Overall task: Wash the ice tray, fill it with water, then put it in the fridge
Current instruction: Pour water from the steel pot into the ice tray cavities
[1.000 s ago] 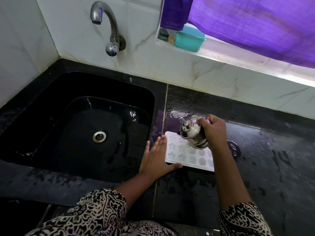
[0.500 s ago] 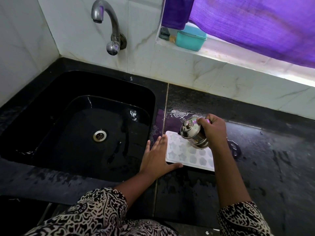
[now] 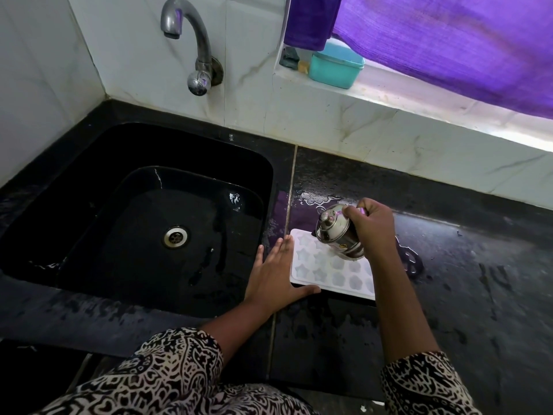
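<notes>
- The ice tray (image 3: 321, 266), white with star- and flower-shaped cups, lies flat on the black worktop (image 3: 466, 283), just right of the sink (image 3: 263, 175).
- The left hand (image 3: 273, 275) lies flat with its fingers straight and close together, pointing to the far side. It rests against the tray's left edge, with the thumb stretched along the tray's near edge. It grips nothing.
- The right hand (image 3: 372, 227) has its fingers curled round a small steel vessel (image 3: 336, 233), which it holds over the far part of the tray.
- The vessel is tilted, its knobbed end pointing up and to the far left and its other end low over the cups. Whether it touches the tray cannot be told.
- The worktop around the tray looks wet, with a shiny puddle on the far side of the vessel.
- The sink is black, with a round metal drain (image 3: 175, 236) in its floor.
- A curved metal tap (image 3: 194, 40) comes out of the tiled wall at the far side of the sink.
- On the window ledge at the far right stands a teal container (image 3: 335, 67), partly under a purple curtain (image 3: 449, 43).
- Patterned black-and-white sleeves cover both arms at the near edge.
</notes>
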A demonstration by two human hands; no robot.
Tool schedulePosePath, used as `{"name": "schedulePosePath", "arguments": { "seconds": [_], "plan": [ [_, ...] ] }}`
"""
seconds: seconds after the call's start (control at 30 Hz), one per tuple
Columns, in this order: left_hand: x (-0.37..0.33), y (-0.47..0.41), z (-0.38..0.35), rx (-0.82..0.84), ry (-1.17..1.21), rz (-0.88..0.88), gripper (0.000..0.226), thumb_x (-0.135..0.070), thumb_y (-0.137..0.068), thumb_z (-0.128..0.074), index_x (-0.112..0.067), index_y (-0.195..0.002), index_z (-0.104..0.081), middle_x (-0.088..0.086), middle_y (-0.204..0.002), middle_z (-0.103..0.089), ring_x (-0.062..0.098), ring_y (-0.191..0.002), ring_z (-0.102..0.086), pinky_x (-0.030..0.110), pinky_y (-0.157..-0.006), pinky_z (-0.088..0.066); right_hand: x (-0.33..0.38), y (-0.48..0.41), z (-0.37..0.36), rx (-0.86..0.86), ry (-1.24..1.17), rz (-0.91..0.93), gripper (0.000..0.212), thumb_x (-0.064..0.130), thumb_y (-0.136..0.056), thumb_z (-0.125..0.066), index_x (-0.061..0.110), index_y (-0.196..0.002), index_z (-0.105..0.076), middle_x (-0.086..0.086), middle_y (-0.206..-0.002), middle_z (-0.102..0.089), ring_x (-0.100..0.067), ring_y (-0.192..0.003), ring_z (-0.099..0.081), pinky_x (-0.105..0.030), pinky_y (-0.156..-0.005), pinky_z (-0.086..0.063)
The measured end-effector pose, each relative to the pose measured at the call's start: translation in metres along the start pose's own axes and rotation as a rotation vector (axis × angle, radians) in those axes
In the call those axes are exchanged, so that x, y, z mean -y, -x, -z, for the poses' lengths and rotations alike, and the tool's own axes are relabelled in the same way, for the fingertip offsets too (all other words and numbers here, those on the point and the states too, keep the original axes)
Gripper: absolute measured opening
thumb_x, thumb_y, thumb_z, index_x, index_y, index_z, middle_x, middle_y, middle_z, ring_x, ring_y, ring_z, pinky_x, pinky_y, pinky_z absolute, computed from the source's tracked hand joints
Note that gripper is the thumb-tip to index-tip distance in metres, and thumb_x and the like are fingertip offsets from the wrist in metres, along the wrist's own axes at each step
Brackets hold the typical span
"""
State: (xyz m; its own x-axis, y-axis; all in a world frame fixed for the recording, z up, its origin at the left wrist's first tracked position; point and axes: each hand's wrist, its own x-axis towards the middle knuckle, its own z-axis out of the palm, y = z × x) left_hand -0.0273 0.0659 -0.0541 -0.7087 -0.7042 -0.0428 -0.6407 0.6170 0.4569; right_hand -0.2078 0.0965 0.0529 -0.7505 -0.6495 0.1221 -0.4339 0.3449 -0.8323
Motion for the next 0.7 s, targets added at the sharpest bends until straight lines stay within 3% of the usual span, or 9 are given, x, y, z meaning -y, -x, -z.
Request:
{"name": "schedulePosePath", "arguments": {
  "seconds": [0.13,0.33,0.7],
  "plan": [
    [0.000,0.000,-0.001,-0.003,-0.001,-0.004,0.128,-0.093,-0.058,-0.025,-0.014,-0.154,0.005,-0.003,-0.164,-0.003,0.008,-0.149,0.000,0.037,-0.117,0.011,0.001,0.000,0.000,0.003,0.020,0.020,0.036,0.012,-0.078,-0.064,0.018,-0.054,-0.039,-0.002,-0.053,-0.041,-0.018,-0.058,-0.042,-0.031,-0.058,-0.037],
    [-0.001,0.001,0.001,-0.003,0.018,0.005,0.125,-0.089,-0.063,-0.036,-0.014,-0.154,0.004,-0.003,-0.163,-0.003,0.007,-0.149,0.000,0.037,-0.117,0.010,0.004,0.001,0.000,-0.002,0.054,0.049,0.039,0.011,-0.078,-0.064,0.019,-0.052,-0.037,0.000,-0.051,-0.039,-0.017,-0.054,-0.037,-0.030,-0.059,-0.036],
    [0.000,0.001,0.001,-0.005,0.022,0.004,0.124,-0.089,-0.064,-0.038,-0.014,-0.154,0.003,-0.003,-0.163,-0.005,0.008,-0.149,-0.001,0.038,-0.118,0.008,0.011,0.002,-0.002,0.019,0.126,0.095,0.038,0.012,-0.081,-0.063,0.016,-0.053,-0.038,-0.001,-0.051,-0.038,-0.015,-0.052,-0.034,-0.025,-0.055,-0.032]
  ]
}}
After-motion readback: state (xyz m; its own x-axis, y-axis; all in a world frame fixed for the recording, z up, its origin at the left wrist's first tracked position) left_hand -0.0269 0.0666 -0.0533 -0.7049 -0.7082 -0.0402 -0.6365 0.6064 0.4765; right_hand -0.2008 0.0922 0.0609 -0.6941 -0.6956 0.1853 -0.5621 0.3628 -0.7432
